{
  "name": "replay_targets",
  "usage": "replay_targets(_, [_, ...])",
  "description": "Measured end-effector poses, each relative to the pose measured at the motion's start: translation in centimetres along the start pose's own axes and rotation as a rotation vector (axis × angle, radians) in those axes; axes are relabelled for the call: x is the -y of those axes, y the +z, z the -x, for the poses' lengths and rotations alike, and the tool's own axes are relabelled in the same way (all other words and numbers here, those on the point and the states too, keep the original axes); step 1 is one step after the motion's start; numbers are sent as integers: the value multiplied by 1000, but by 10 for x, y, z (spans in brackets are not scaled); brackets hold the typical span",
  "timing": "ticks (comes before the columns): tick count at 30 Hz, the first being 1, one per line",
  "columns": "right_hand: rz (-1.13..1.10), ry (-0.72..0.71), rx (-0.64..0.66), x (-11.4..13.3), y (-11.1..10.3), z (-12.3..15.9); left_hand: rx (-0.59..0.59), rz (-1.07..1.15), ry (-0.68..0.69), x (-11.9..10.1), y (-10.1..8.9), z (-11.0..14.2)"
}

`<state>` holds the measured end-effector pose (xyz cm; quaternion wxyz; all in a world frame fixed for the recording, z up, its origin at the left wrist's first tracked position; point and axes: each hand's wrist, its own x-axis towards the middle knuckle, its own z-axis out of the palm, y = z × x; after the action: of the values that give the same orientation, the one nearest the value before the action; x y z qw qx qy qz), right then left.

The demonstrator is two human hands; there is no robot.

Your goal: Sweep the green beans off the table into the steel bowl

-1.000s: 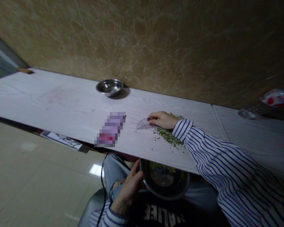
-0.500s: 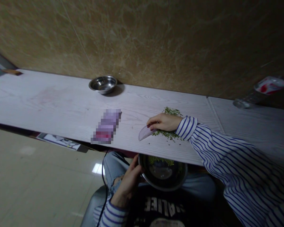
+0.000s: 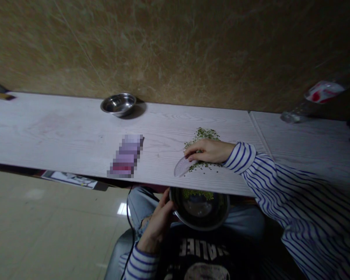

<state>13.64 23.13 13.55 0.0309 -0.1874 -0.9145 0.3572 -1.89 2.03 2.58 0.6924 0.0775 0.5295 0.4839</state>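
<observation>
My right hand [image 3: 208,151] pinches a clear plastic protractor [image 3: 181,166], its curved edge pointing left and down on the white table. Small green grains [image 3: 207,134] are scattered behind, under and in front of that hand; some are hidden by it. Below the table's front edge, my left hand [image 3: 160,217] grips the left rim of a large metal bowl [image 3: 200,226] over my lap. More green grains [image 3: 198,193] lie in the bowl's far side, partly covered by the table edge.
A small steel bowl [image 3: 118,105] stands by the wall. A blurred-out flat purple object [image 3: 125,155] lies left of the grains. At the far right a clear plastic bottle [image 3: 300,107] with a red-and-white label stands near the wall. A black cable [image 3: 126,214] hangs at my left.
My right hand and the protractor have moved slightly right along the table, uncovering grains behind the fingers. My left hand stays on the bowl. The view has shifted a little.
</observation>
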Motion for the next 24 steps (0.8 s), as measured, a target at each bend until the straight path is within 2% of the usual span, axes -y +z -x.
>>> replay_targets(3, [185, 77, -276, 13, 5, 22, 2, 1, -1, 1, -2, -1])
replay_targets(5, [270, 155, -476, 20, 15, 39, 13, -6, 5, 1, -4, -2])
replay_targets(10, [397, 256, -758, 29, 57, 71, -10, -9, 17, 4, -7, -4])
replay_targets(13, [476, 270, -804, 33, 77, 79, -50, -14, 18, 3, -9, -3])
replay_targets(16, [513, 277, -810, 36, 88, 80, -81, -13, -4, -1, -8, 0])
replay_targets(24, [541, 263, -774, 39, 96, 74, -105, 5, -24, -2, -7, 2])
